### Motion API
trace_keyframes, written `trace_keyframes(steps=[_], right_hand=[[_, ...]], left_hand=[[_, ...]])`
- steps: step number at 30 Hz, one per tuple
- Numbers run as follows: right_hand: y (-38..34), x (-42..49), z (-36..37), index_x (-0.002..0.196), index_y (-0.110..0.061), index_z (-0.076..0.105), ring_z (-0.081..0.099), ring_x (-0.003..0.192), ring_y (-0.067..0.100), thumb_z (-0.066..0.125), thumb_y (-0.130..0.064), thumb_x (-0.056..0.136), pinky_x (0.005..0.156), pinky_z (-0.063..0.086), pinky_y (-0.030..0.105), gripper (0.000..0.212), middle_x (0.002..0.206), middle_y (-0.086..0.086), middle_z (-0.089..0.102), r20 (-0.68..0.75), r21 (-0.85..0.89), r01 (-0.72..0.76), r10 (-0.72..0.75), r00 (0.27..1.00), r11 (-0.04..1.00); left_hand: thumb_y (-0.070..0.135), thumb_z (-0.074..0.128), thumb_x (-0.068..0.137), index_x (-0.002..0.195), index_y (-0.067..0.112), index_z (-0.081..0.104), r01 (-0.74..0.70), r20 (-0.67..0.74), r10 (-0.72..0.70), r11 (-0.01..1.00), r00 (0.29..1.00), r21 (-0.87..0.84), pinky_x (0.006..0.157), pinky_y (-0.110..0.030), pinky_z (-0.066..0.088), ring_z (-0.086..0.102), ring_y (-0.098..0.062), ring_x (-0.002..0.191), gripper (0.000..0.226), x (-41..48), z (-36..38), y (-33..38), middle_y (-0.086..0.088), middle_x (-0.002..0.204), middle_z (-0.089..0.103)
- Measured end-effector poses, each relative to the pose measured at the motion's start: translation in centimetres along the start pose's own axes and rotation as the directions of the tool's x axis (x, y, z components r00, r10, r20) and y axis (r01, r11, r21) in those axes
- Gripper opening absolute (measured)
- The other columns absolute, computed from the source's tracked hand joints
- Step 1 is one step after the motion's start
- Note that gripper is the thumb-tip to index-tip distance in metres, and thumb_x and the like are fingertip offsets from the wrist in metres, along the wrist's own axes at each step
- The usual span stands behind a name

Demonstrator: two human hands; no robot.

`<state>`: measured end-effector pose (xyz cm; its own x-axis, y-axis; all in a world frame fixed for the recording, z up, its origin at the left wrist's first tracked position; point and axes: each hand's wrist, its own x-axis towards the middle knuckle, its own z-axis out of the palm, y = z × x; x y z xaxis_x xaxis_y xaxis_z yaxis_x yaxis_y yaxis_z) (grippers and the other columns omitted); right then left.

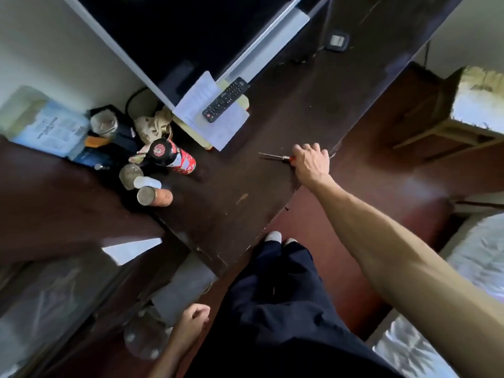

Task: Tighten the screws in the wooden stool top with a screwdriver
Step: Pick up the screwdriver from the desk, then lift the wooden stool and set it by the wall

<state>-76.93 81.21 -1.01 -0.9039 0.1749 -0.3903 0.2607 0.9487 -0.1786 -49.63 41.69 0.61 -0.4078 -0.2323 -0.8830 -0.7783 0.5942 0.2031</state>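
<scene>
Right hand (309,162) reaching out over the dark tabletop (245,186), grip closed around the orange handle of the screwdriver (275,157), shaft lying flat and pointing left, near the tabletop's right edge. Left hand (193,321) low beside the dark trousers (281,301), fingers loosely curled, empty. Remote control (225,99) resting on papers (210,115) farther back.

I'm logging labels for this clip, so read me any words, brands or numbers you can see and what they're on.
None can be read.
Printed sheet under the remote control: lines too small.
Booklet at left: print blurred.
Red can: pattern only, no legible brand.
</scene>
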Motion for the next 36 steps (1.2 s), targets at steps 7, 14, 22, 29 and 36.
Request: trace_keyframes(steps=[7, 14, 22, 29, 36], right_hand=[[7.8, -18.6, 3.2, 0.068, -0.012, 0.071, 0.059, 0.059, 0.011, 0.061, -0.029, 0.103, 0.071, 0.049, 0.028, 0.04, 0.066, 0.008, 0.072, 0.281, 0.751, -0.409, 0.311, 0.908, 0.518], [15.7, -37.5, 10.1, 0.085, -0.013, 0.074, 0.061, 0.063, 0.007, 0.065, -0.018, 0.103, 0.069, 0.05, 0.024, 0.021, 0.069, -0.001, 0.072, 0.385, 0.839, -0.544, 0.715, 0.584, -0.008], [24.5, -41.3, 13.1, 0.074, -0.011, 0.06, 0.044, 0.056, 0.021, 0.04, -0.015, 0.103, 0.056, 0.032, 0.035, 0.036, 0.059, 0.002, 0.052, 0.656, 0.718, -0.499, 0.711, 0.253, -0.485], [32.6, -36.3, 8.1, 0.068, -0.01, 0.056, 0.045, 0.06, 0.018, 0.071, -0.034, 0.098, 0.062, 0.036, 0.038, 0.042, 0.055, -0.012, 0.05, 0.486, 0.843, -0.429, 0.802, 0.348, -0.324], [41.5, -30.4, 2.1, 0.063, -0.018, 0.045, 0.036, 0.049, 0.008, 0.076, -0.029, 0.094, 0.057, 0.033, 0.035, 0.045, 0.047, -0.014, 0.04, 0.37, 0.897, -0.397, 0.819, 0.439, -0.193]], left_hand=[[0.002, 0.061, 0.1, 0.087, 0.002, 0.07, -0.13, 0.159, 0.091, 0.958, 0.983, 0.256, 0.048, -0.024, 0.038, 0.053, -0.021, 0.059, 0.016, 3.4, 2.8, 6.7, -0.012, 0.069, 0.065], [0.008, 0.055, 0.103, 0.087, 0.007, 0.066, -0.431, 0.392, 0.248, 0.754, 0.886, 0.496, 0.049, -0.022, 0.041, 0.053, -0.017, 0.056, 0.018, 2.2, 10.4, 23.1, -0.007, 0.07, 0.064], [0.007, 0.054, 0.105, 0.106, 0.001, 0.065, -0.666, 0.528, 0.414, 0.55, 0.742, 0.505, 0.048, -0.008, 0.041, 0.056, -0.011, 0.065, 0.012, -3.6, 22.7, 38.0, -0.009, 0.082, 0.063], [0.008, 0.055, 0.105, 0.106, 0.002, 0.065, -0.584, 0.459, 0.369, 0.604, 0.808, 0.543, 0.047, -0.013, 0.04, 0.052, -0.014, 0.061, 0.013, -5.7, 27.5, 42.3, -0.009, 0.08, 0.063], [0.002, 0.054, 0.104, 0.099, -0.005, 0.064, -0.459, 0.374, 0.274, 0.64, 0.886, 0.616, 0.044, -0.022, 0.035, 0.046, -0.018, 0.054, 0.013, -4.8, 28.4, 45.5, -0.013, 0.074, 0.058]])
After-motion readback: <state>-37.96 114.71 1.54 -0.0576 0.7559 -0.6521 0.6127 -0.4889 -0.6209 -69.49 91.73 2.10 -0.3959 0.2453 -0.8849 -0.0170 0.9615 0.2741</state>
